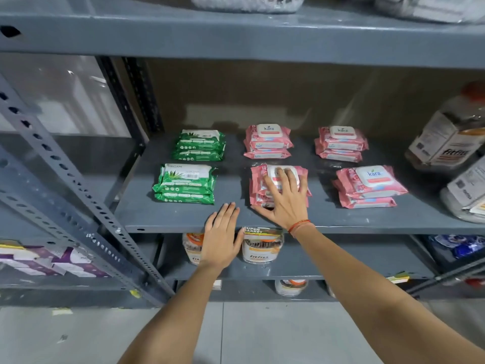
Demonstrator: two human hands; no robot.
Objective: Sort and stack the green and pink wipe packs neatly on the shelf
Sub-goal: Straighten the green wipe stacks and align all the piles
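Wipe packs laid out in six little stacks on the grey shelf (183, 216).

Right hand (284, 200) spread flat on the front middle pink stack (278, 185); green stacks (186, 183) sit left of it. Left hand (220, 240) open, empty, at the shelf edge.

"kara" on pink wipe packs (371, 183); "ORIGAMI" on green pack (185, 183); "fitfizz" on jar (263, 248).

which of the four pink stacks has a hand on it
The front middle pink stack: the right hand lies flat on top of it. The other three pink stacks are untouched.
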